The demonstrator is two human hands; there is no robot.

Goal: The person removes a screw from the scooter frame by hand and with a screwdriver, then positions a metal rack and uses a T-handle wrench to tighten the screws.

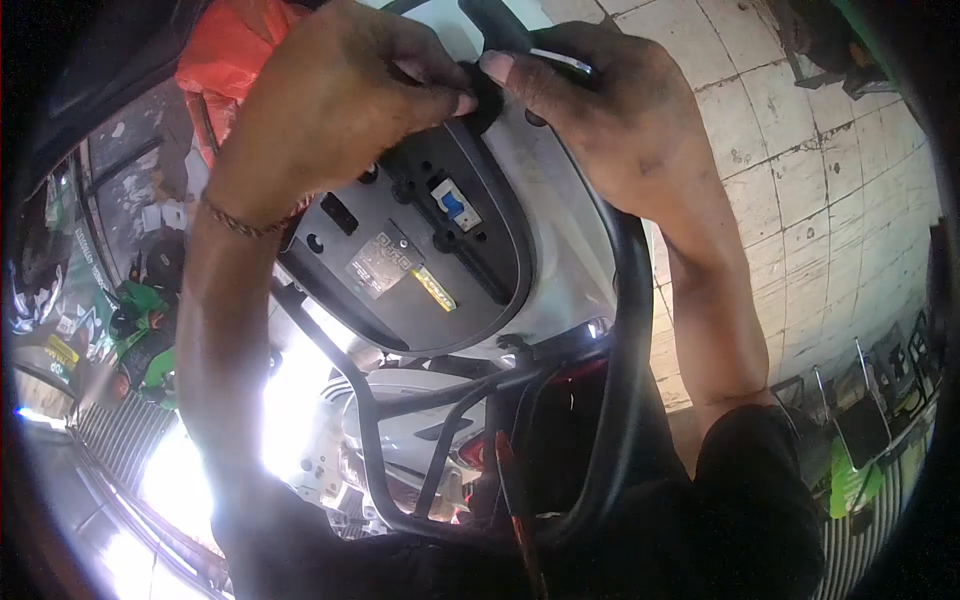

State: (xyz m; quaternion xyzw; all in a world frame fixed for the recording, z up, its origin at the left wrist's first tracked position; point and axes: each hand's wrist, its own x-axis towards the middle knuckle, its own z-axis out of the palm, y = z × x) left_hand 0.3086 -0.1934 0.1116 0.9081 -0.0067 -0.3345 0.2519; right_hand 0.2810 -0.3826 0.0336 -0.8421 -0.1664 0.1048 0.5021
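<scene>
My left hand, with a braided cord on its wrist, is closed, thumb and finger pinched at a small dark part near the top of the scooter body. Opposite it, my right hand is closed with its thumb against the same dark part; a thin silvery strip shows by its fingers. What each hand grips is hidden. Below them lies a black compartment panel with a blue-switched circuit breaker, a QR label and a yellow sticker.
A black tubular grab rail curves around the compartment toward my body. Another white scooter stands beyond the rail. An orange-red bag is at upper left, green items at left. White tiles cover the right side.
</scene>
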